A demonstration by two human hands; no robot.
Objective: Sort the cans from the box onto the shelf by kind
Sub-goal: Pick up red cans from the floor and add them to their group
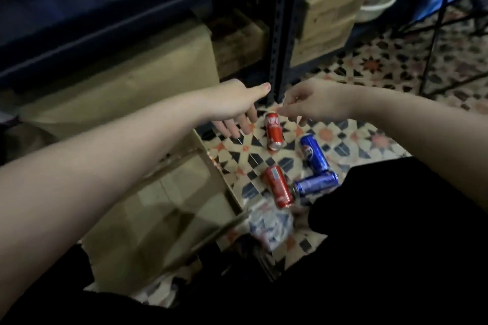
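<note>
Reaching over far red can with left hand slack-fingered, right hand loosely curled, both empty | best gripped round the middle (lies on its side, may roll) | on tiled floor: near red can, two blue cans beside open box, below shelf

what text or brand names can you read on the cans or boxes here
None reads clearly.
Far red can: white lettering, too blurred.
Near red can: pale label patch, unreadable.
Far blue can: round emblem, no legible words.
Near blue can: smeared print.
Cardboard boxes: no legible print.
</note>
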